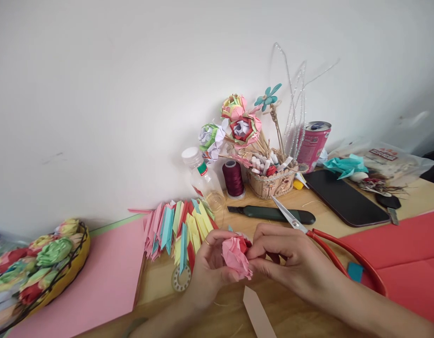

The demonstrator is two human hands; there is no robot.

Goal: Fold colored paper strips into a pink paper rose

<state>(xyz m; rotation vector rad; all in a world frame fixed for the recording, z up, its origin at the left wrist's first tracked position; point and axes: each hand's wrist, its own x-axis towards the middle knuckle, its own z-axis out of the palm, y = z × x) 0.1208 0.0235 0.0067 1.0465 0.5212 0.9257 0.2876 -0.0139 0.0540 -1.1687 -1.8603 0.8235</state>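
Note:
A pink and red paper flower (236, 257) is held up above the wooden table, near its front. My left hand (211, 270) is closed around the flower's left side and underside, a ring on one finger. From the right, my right hand (283, 251) pinches the flower's red edge between thumb and fingers. Below the flower lies a pale pointed paper strip (257, 312). Scissors with red handles (322, 241) lie partly behind my right hand and forearm. Just left of my left hand is a clear ring of tape (181, 278).
Folded colored paper strips (181, 225) pile up beside pink sheets (111, 267). A yellow basket (71, 267) holds paper flowers. Behind stand a plastic bottle (206, 180), thread spool (233, 180), small basket (269, 185) and pink can (313, 148). A utility knife (273, 214), phone (346, 197) and red paper (407, 258) lie rightward.

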